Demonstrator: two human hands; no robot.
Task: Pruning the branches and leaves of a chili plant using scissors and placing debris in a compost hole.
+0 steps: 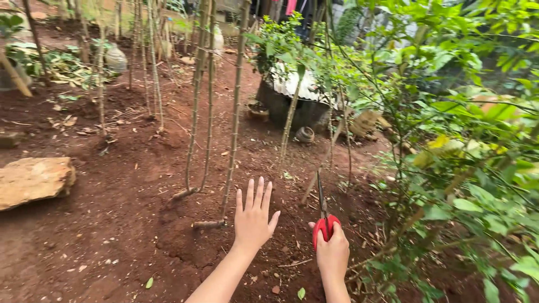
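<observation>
Scissors (324, 216), red-handled, stand blades-up in the right hand (332, 252), its grip closed round them beside the bush (449, 168), while the left hand (254, 216), open and empty, could stray near the tips and get nicked.

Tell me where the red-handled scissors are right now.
In the head view, the red-handled scissors are low and right of centre, in the right hand, blades up, beside the open left hand.

Bare soil (112, 224) open leftward; thin stems (233, 123) ahead — bush (466, 185) crowds right.
</observation>
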